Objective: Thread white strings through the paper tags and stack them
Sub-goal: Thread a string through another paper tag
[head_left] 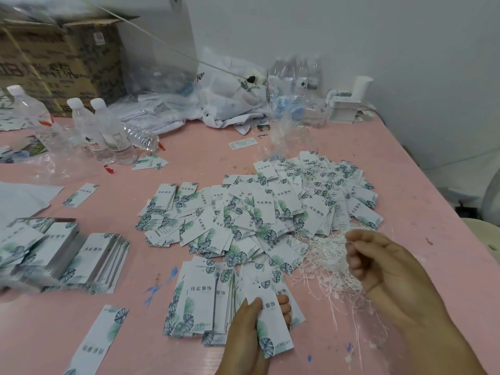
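- Stacked tags (67, 255) at 9 o'clock: roughly two or three leaning piles, kept apart from the loose ones. Likely stock or finished work; no strings visible on them, so cannot tell which.
- Water bottles (105, 131) at 10 o'clock: three upright, one lying down, pushed back off the work area.
- Loose heap of tags (259, 212) at centre: too many to count, fanned out within reach.
- Small pile of tags (200, 299) at 6 o'clock, just left of the held one, probably next in line.
- Left hand (249, 328) at 6 o'clock: thumb and fingers clamped on one tag (267, 307), hole end up, probably presented for threading.
- Right hand (389, 269) at 4 o'clock: fingertips pinched together on one white string (351, 236), lifting it clear of the string tangle (327, 261); probably singling one out.
- Not yet threaded.
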{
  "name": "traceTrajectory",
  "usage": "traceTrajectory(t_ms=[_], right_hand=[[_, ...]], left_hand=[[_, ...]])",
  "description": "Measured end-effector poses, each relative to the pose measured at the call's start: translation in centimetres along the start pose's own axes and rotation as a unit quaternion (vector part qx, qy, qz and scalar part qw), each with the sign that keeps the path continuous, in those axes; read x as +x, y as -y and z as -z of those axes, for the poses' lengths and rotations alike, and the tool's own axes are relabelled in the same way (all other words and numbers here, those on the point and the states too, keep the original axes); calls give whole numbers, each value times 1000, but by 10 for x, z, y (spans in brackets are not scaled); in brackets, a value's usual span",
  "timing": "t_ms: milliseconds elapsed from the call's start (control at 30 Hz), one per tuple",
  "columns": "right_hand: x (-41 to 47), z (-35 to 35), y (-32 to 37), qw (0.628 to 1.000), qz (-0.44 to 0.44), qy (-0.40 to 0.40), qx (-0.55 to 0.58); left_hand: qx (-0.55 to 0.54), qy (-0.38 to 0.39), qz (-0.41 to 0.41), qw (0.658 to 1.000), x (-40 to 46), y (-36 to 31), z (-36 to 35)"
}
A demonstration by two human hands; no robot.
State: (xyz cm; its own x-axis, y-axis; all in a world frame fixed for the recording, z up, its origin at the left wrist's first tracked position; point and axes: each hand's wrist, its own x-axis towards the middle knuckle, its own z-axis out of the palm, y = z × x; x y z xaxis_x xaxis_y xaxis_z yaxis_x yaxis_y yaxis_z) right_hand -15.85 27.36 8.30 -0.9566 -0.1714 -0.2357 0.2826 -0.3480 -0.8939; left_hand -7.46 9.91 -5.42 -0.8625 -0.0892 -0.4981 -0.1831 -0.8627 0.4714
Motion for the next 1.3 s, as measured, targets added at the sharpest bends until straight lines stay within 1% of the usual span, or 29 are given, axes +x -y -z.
traceTrajectory(t_ms=[67,167,200,267,400,467,567,633,700,767,833,900,1067,1300], right_hand=[[-11,-8,-5,997,-41,29,58],[-25,-14,-11,989,-87,52,107],[-28,-14,-11,988,-88,59,111],[-32,-14,-8,992,-59,61,95],[-35,-16,-4,998,45,44,-1],[-33,-13,-11,994,76,25,-70],[-31,-11,-30,964,129,-43,-226],[-32,-12,-41,952,151,-35,-263],[-33,-19,-51,953,137,10,-271],[-29,-24,-64,962,84,41,-255],[-24,-28,-77,957,36,53,-283],[-20,-30,-88,948,13,53,-314],[-19,-31,-100,906,32,19,-423],[-20,-29,-101,862,59,20,-503]], left_hand=[[-2,-10,-4,1000,1,0,1],[5,-13,-4,1000,-1,0,1],[6,-12,-5,1000,-1,0,2],[7,-9,-4,1000,-2,1,2],[3,1,-2,1000,-4,0,1],[5,-5,-7,1000,-5,0,0],[6,-11,-13,1000,-8,-2,-4],[9,-14,-13,1000,-10,-2,-5],[28,-17,-14,999,-11,-1,-5],[56,-19,-13,998,-12,0,-4],[71,-5,-16,997,-16,-2,-6],[76,11,-26,997,-19,-4,-9],[104,16,-42,994,-21,-3,-9],[124,14,-76,989,-20,-4,-7]])
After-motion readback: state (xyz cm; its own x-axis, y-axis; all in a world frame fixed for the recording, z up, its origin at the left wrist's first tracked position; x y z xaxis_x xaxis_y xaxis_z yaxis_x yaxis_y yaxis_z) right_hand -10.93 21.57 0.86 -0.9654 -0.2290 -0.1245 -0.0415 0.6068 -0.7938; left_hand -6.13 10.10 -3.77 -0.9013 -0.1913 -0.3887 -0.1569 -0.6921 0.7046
